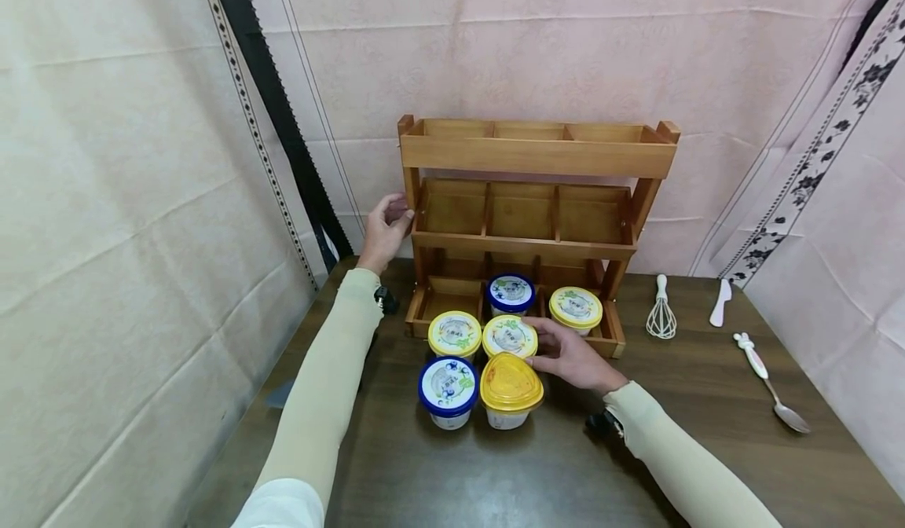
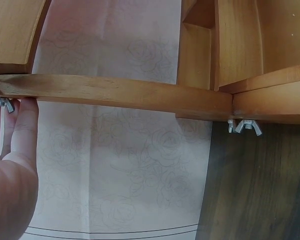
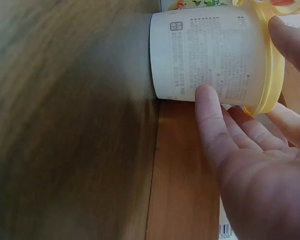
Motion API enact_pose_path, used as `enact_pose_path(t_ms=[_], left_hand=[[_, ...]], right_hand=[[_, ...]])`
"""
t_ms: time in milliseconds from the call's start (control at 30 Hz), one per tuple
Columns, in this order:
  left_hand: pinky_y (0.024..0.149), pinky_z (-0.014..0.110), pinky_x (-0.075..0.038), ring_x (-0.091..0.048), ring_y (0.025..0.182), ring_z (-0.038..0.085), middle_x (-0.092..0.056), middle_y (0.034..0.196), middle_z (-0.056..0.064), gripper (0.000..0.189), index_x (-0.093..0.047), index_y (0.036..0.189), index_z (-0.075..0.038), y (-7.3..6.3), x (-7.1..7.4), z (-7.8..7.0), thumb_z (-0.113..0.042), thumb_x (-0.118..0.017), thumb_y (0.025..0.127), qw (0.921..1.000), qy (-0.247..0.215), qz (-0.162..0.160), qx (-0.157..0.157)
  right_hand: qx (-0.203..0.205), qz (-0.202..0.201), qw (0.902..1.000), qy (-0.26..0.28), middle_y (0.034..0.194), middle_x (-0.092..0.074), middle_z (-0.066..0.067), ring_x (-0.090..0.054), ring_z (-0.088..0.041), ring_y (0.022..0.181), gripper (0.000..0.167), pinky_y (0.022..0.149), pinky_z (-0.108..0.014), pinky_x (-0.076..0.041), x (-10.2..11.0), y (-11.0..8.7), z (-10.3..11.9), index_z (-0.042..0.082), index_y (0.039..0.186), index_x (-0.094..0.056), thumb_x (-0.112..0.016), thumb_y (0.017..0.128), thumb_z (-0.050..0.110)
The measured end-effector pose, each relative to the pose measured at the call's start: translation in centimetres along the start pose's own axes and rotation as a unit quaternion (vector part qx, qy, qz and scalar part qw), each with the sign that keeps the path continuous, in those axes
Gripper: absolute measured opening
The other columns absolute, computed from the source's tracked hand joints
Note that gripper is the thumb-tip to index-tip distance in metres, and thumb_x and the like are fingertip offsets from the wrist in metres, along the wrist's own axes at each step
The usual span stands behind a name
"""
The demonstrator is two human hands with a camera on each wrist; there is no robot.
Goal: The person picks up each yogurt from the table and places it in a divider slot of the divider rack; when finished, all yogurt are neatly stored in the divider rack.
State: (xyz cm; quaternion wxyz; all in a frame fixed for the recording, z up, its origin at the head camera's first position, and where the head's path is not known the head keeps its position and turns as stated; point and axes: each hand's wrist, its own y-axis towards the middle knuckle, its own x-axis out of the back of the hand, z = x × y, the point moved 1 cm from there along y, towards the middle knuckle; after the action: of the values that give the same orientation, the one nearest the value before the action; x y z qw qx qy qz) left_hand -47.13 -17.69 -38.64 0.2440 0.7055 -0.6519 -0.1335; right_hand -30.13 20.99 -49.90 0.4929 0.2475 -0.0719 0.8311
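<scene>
My right hand [image 1: 576, 359] grips a white tub with a printed yellow lid [image 1: 510, 335], thumb at the lid's near edge and fingers along the far side. In the right wrist view this tub [image 3: 210, 57] stands beside the wooden rack's base, one fingertip against its wall. My left hand [image 1: 385, 229] is at the left post of the three-tier wooden rack [image 1: 540, 155]; in the left wrist view its straight fingers [image 2: 26, 130] touch the post by a wing nut. A blue-lidded tub [image 1: 511, 292] and a yellow-lidded tub [image 1: 576, 308] sit in the bottom tier.
Before the rack stand another yellow-lidded tub [image 1: 455, 333], a blue-lidded tub [image 1: 448, 386] and a tub with a plain yellow lid [image 1: 511, 386]. A whisk [image 1: 661, 312], a white-handled spreader [image 1: 720, 304] and a spoon [image 1: 774, 390] lie at right. Cloth hangs behind.
</scene>
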Motion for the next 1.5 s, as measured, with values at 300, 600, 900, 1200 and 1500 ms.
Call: enact_pose_path(t_ms=[300,600,900,1200,1500], left_hand=[[0.104,0.037,-0.053,-0.064,0.122,0.025,-0.065,0.131,0.011,0.036,-0.064,0.139,-0.015,0.0,0.0,0.0,-0.021,-0.069,0.105,0.9999,-0.008,0.000,0.007],[0.104,0.037,-0.053,-0.064,0.121,0.024,-0.064,0.132,0.011,0.036,-0.064,0.140,-0.015,0.2,0.1,0.1,-0.021,-0.069,0.105,0.9999,-0.006,0.002,0.009],[0.107,0.042,-0.051,-0.062,0.125,0.028,-0.062,0.137,0.015,0.039,-0.061,0.144,-0.012,0.1,0.0,-0.1,-0.018,-0.067,0.106,0.9999,-0.006,-0.001,0.015],[0.104,0.038,-0.053,-0.064,0.121,0.024,-0.064,0.132,0.010,0.035,-0.064,0.140,-0.016,0.1,0.0,0.1,-0.020,-0.068,0.105,1.0000,-0.001,-0.002,0.008],[0.102,0.037,-0.054,-0.064,0.120,0.024,-0.065,0.131,0.010,0.034,-0.064,0.139,-0.017,0.1,0.0,0.0,-0.019,-0.068,0.105,1.0000,0.001,-0.005,0.008]], right_hand=[[0.008,-0.013,0.9999,0.005,0.149,-0.059,-0.009,-0.063,-0.033,0.129,0.074,0.104,-0.044,-0.057,0.5,-0.4,0.6,0.020,0.156,-0.048,-0.084,0.093,0.029],[0.011,-0.029,0.9994,-0.014,0.146,-0.062,-0.009,-0.064,-0.034,0.128,0.074,0.097,-0.033,-0.060,1.6,-1.0,1.6,0.019,0.156,-0.050,-0.086,0.091,0.032],[-0.001,-0.059,0.9980,0.022,0.151,-0.057,-0.011,-0.060,-0.042,0.134,0.073,0.098,-0.032,-0.060,2.1,-1.0,2.2,0.020,0.155,-0.050,-0.085,0.092,0.032],[0.005,-0.058,0.9974,0.043,0.149,-0.059,-0.010,-0.061,-0.042,0.131,0.071,0.099,-0.032,-0.060,1.8,-0.7,2.6,0.021,0.155,-0.050,-0.084,0.093,0.030],[0.024,-0.065,0.9969,0.038,0.149,-0.057,-0.015,-0.058,-0.046,0.135,0.070,0.103,-0.048,-0.058,1.9,-0.1,3.0,0.020,0.155,-0.051,-0.084,0.093,0.027]])
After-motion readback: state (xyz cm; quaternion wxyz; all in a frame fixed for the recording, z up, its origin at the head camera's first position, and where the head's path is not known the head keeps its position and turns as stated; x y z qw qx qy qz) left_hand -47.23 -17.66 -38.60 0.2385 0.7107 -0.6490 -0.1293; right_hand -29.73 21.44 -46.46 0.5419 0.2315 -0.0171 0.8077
